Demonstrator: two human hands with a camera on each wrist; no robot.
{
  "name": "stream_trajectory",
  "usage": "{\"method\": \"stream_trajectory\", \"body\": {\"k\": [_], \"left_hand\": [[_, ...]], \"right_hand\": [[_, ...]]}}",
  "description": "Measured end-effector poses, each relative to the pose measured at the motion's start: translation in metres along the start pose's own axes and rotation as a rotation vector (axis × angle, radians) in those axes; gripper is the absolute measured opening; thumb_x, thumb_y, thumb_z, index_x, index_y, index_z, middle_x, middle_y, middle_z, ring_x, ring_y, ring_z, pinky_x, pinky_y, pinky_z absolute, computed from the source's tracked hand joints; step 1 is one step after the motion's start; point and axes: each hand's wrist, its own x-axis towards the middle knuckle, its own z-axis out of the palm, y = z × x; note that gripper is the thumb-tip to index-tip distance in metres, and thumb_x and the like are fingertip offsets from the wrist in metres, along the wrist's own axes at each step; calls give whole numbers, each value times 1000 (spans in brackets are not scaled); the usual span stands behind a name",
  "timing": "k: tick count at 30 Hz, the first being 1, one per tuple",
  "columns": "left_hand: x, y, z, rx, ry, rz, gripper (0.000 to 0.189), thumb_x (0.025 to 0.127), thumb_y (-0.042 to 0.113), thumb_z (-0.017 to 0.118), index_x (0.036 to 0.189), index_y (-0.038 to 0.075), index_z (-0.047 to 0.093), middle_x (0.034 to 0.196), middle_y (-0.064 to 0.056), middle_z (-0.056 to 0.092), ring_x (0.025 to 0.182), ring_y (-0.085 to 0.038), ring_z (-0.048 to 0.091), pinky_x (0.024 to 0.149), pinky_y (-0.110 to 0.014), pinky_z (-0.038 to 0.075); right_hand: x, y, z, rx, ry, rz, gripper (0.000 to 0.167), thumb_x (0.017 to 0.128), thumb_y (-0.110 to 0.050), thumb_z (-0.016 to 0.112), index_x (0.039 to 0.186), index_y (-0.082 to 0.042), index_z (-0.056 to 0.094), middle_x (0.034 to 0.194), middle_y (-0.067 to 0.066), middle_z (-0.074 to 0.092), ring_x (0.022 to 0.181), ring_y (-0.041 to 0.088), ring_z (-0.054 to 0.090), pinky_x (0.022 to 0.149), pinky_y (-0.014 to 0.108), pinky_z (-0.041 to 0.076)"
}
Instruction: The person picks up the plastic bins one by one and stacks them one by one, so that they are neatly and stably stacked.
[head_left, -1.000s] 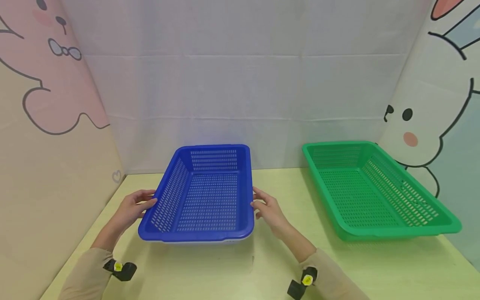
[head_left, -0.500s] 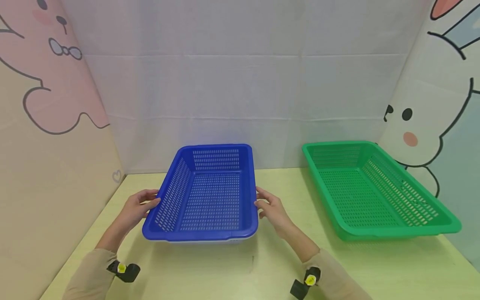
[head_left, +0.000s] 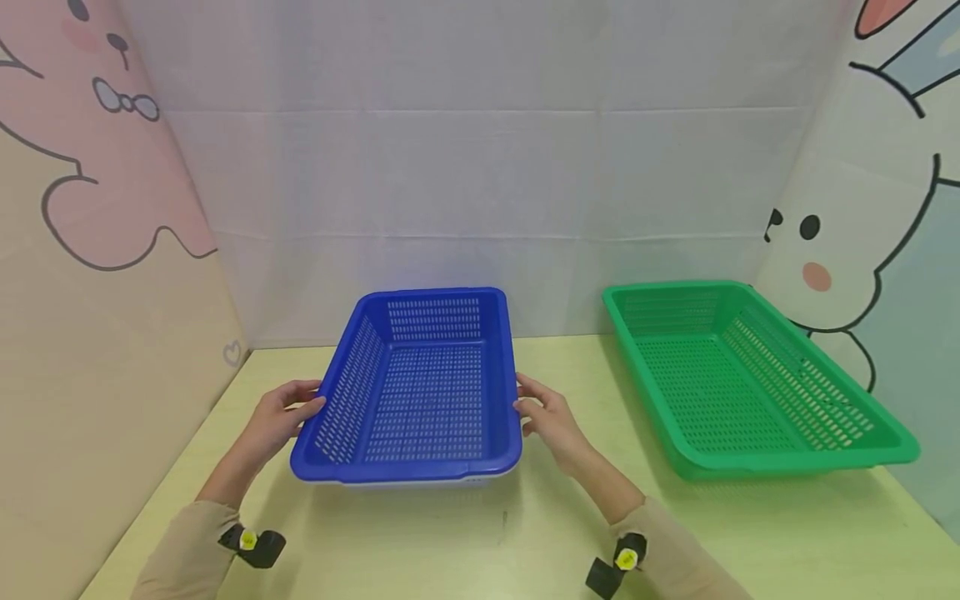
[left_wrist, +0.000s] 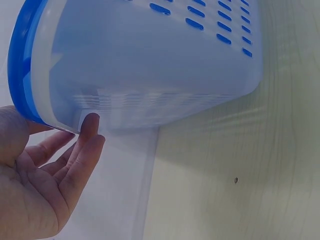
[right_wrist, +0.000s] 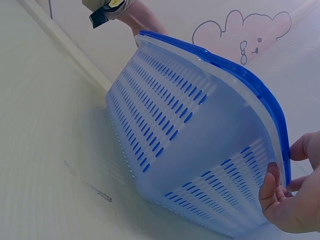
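A blue plastic basket (head_left: 408,473) with slotted walls sits nested in a whitish translucent basket (right_wrist: 220,120), whose outside shows in both wrist views. At the left long side, my left hand (head_left: 273,421) grips the rims, thumb on top and fingers curled underneath. On the opposite side my right hand (head_left: 553,425) pinches the rims between thumb and fingers. Nothing lies inside the blue basket. From the head, the white one is mostly hidden, with just a thin pale edge below the blue front rim.
To the right stands a larger green slotted basket (head_left: 802,463) on the pale yellow-green table (head_left: 420,550). A white cloth backdrop (head_left: 480,183) closes off the back. Printed side walls with cartoon animals rise at left and right.
Both hands and the nested baskets have shifted slightly to the right, mostly in the first half second. The grip looks the same, and the green basket stays in place.
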Motion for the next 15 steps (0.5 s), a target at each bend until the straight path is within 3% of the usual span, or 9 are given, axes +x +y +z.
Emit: {"method": "stream_trajectory", "body": {"k": [7,15], "left_hand": [[2,1,5,2,-2,-1,50,93,24,51,130,-8,39,118,-29,48,96,-29,57,77,-39,52],[2,5,8,-8,-4,4,49,93,23,51,129,-8,40,117,-29,49,93,-25,58,75,-35,53]], "right_hand": [[1,2,-5,0,-4,5,51,85,-1,47,135,0,40,110,16,52,72,14,53,56,25,45],[1,2,-10,33,-6,3,50,86,0,45,135,0,40,107,16,50,70,13,54,59,24,48]]}}
